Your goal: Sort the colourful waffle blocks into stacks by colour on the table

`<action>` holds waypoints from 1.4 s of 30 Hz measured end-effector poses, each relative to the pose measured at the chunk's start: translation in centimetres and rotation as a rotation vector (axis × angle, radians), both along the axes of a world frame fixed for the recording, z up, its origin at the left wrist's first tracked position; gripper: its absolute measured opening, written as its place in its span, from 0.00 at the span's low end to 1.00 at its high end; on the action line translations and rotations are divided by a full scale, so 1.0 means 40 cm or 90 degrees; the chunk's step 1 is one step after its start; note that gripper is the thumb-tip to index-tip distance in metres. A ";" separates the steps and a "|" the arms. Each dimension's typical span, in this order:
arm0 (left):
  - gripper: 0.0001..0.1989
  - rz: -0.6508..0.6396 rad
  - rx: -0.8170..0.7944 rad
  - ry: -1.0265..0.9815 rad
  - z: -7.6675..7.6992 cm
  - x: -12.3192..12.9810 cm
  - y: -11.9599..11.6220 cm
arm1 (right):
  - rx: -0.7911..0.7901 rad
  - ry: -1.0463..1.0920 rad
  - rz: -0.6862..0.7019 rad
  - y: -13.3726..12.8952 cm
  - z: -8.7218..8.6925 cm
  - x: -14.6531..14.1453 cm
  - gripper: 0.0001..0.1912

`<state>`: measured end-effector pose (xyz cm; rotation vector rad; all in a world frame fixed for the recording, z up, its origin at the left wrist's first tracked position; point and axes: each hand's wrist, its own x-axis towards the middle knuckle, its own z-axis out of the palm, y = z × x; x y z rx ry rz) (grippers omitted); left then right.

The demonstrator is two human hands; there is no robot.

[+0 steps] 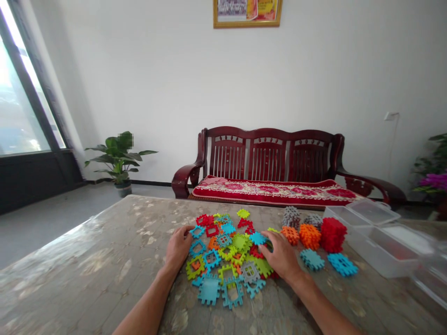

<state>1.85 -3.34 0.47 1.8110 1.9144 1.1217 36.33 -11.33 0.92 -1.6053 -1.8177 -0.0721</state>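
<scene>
A pile of toothed plastic interlocking tiles in several colours lies between my hands. My left hand (179, 246) is at the pile's left edge, its fingers closed on the rim of a blue open-centred tile (197, 231). On the right side, my right hand (279, 255) pinches a solid blue tile (257, 238) between thumb and fingers, over the pile. Near the front lie a teal solid tile (209, 289) and a teal frame tile (233, 293). A grey window tile (250, 271) and a lime tile (241, 242) sit close to my right hand.
Right of my right hand stand stacks of red tiles (334, 235), orange tiles (309, 236), grey tiles (291, 217), teal tiles (312, 259) and blue tiles (342, 264). Beyond them is a clear plastic box (380, 256). A wooden bench (267, 158) stands behind the table (139, 242).
</scene>
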 end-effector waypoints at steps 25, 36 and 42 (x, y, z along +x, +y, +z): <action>0.15 -0.003 -0.017 0.019 0.004 0.005 -0.003 | 0.153 -0.003 -0.030 -0.034 -0.007 -0.019 0.19; 0.15 -0.002 -0.021 0.020 0.013 0.005 -0.004 | 0.201 -0.063 -0.023 -0.039 -0.027 0.020 0.20; 0.15 -0.002 -0.007 0.026 0.005 0.002 0.000 | 0.213 -0.069 -0.002 -0.065 -0.024 0.046 0.19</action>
